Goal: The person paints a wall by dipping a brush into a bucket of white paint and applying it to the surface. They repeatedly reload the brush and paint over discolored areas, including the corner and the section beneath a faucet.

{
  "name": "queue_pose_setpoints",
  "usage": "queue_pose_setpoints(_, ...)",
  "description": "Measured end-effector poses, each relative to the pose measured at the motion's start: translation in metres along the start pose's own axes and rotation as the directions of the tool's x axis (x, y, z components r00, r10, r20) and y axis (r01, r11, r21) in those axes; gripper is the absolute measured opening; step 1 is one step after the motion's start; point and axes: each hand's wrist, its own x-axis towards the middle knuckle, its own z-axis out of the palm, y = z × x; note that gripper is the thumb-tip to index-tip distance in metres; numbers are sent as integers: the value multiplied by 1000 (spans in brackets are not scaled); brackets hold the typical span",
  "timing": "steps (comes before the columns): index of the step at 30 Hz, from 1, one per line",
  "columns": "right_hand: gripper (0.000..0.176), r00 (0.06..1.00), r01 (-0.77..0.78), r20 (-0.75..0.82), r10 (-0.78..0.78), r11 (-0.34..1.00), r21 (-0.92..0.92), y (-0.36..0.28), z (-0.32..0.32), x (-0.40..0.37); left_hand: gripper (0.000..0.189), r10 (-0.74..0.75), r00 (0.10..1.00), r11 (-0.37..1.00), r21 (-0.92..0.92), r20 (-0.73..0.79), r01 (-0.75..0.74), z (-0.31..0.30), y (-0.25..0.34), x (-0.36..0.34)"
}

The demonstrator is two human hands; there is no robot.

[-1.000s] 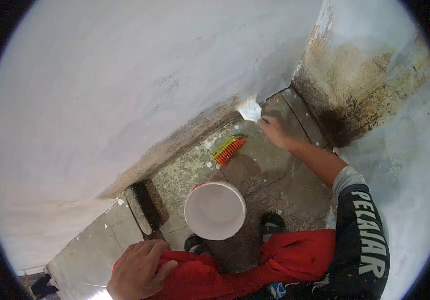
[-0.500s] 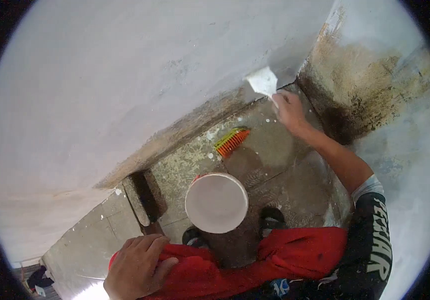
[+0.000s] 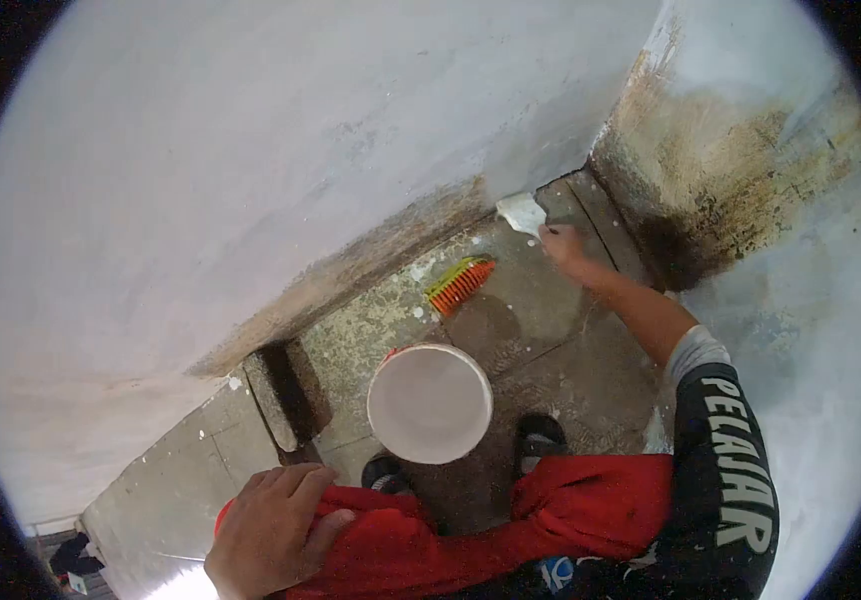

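My right hand (image 3: 563,244) is closed around the handle of a wide paintbrush (image 3: 522,213) coated in white. The brush's head is at the foot of the pale wall (image 3: 250,170), where it meets the floor. My left hand (image 3: 275,530) lies on my red-trousered knee with its fingers stretched out, holding nothing. Between my feet and the wall stands a round bucket (image 3: 430,404) with a whitish inside. Beyond it on the floor lies a scrubbing brush (image 3: 461,285) with orange bristles and a yellow-green back.
Brown and dark stains mark the side wall (image 3: 730,180) at the right corner. A stone-like slab (image 3: 272,402) rises from the floor left of the bucket. The tiled floor (image 3: 560,310) has white drips and damp patches. Dark items (image 3: 72,555) lie far off at lower left.
My right hand has brought the paintbrush down the wall to its base, with the arm drawn slightly left. My left hand has stayed on the knee.
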Motion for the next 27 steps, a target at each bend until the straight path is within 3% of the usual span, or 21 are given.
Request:
queue_pose_setpoints(1,37,996,84,-18,-86,990,-117,-1,-3,-7,43,8,1000,1000,-18,28,-7,-1,0,0)
queue_pose_setpoints(2,37,996,90,-17,-92,989,-115,1,-3,-10,43,16,998,999,-39,56,-14,-2,-1,0)
queue_pose_setpoints(4,39,924,363,-48,-379,909,-205,1,-5,-19,42,38,999,999,-28,10,-37,2,-3,-4)
queue_pose_setpoints(10,39,834,538,9,-551,811,-230,-3,-4,-33,40,37,999,999,-13,-13,-37,-1,1,-6)
queue_pose_setpoints(14,41,889,457,18,-458,883,-104,-15,-3,-13,39,64,997,998,-24,-50,-65,1,-2,-8)
queue_pose_setpoints(16,42,967,249,-30,-252,965,-84,-25,-11,-7,39,57,997,998,-34,-47,-59,2,-2,-8)
queue_pose_setpoints(20,45,970,214,-94,-222,973,-91,-33,-8,-7,39,35,999,998,-52,13,-34,1,-5,-5)
queue_pose_setpoints(22,44,955,234,-129,-268,944,-234,-30,-3,-14,39,40,999,998,-53,4,-39,4,-6,-6)
queue_pose_setpoints(27,43,944,303,-78,-321,935,-187,4,17,-38,38,10,1000,999,-39,-28,-11,0,1,-12)
